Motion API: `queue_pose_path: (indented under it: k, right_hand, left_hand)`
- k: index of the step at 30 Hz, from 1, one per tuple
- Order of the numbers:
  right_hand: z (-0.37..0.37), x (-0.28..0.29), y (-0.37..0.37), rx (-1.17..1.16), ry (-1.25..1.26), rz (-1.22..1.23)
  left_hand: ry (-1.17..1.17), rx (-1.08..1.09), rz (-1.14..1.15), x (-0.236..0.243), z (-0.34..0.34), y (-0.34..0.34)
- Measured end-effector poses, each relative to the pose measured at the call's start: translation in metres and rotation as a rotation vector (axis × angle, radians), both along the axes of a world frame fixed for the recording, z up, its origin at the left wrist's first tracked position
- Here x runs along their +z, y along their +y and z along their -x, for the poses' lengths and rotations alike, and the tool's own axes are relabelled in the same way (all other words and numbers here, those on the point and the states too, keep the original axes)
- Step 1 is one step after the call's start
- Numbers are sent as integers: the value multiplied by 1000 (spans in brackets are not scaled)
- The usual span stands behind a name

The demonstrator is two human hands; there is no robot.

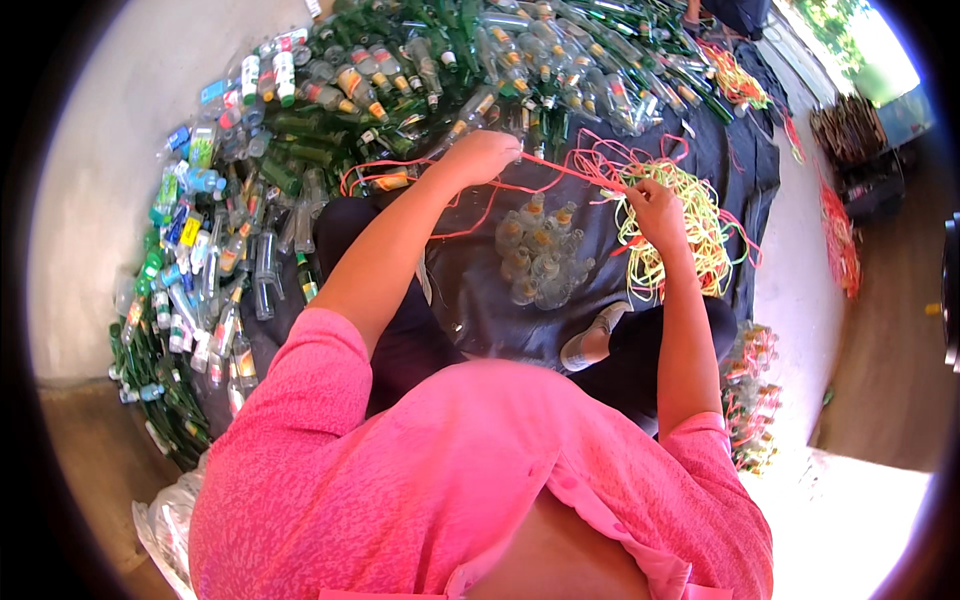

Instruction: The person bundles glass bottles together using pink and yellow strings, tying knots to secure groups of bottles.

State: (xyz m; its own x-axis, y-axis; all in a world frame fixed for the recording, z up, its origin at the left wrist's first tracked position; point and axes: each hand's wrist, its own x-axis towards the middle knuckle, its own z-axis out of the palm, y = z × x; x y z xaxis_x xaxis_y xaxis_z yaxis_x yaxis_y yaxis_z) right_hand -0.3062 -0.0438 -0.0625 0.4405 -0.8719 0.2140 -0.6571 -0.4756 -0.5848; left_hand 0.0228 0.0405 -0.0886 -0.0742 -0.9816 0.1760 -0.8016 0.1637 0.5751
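Note:
My left hand [484,155] is closed on a red-pink cord [568,172] above the bottle pile's near edge. The cord runs taut to my right hand [655,210], whose fingers pinch it over a tangled heap of yellow-green and pink cords [695,240]. Loose red loops trail below and left of my left hand. Between my legs, a cluster of clear glass bottles [540,255] rests on the black sheet [470,320], below the stretched cord.
Piles of green, clear and plastic bottles [290,140] curve round the front and left. More cords [838,240] lie at right, near dark stacked objects [850,140]. Bundled bottles [750,400] stand by my right side, a white sack [165,520] at lower left. Someone's hand [692,15] shows at top.

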Motion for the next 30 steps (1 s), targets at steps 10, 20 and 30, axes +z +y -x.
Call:
queue_pose_path:
  k: [10, 20, 30]
  right_hand:
    - [7, -14, 58, 41, -7, -28]
    - [5, -9, 74, 46, -87, -67]
    - [10, -26, 69, 40, -16, -55]
  left_hand:
    - [215, 286, 165, -20, 56, 68]
    - [266, 341, 178, -16, 63, 84]
    - [302, 354, 10, -53, 54, 92]
